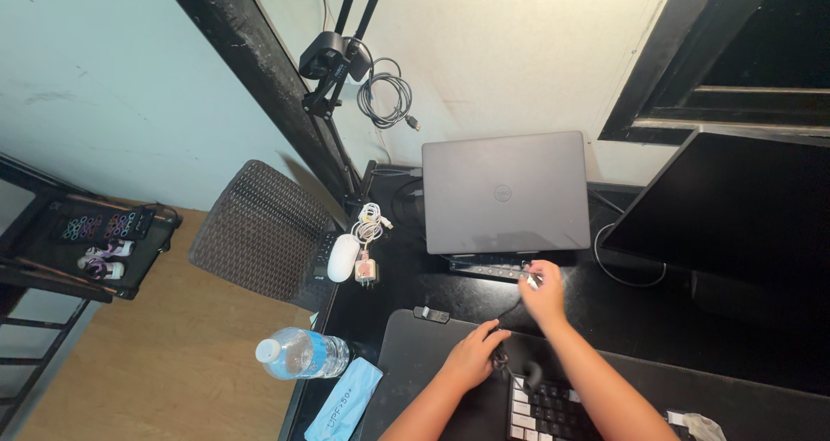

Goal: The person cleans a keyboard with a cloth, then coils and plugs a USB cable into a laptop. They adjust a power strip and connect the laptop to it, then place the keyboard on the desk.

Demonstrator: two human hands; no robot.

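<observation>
While the right hand [543,290] pinches a small plug [533,278] at the hub [493,269] under the closed laptop [506,192], near the desk's [406,290] back edge, the left hand [474,354] rests on the dark mat [415,363], fingers curled about the cable [510,313] just behind the keyboard [545,406]; whether they truly grip it I cannot tell. The cable runs between the two hands — slack, it seems. A hard tug could, I judge, drag the hub out or shift the laptop; the bottle [303,353] at the desk's left edge lies on its side, and a stray elbow might roll it off — the mouse [343,257] and charger [367,270] sit well clear.
</observation>
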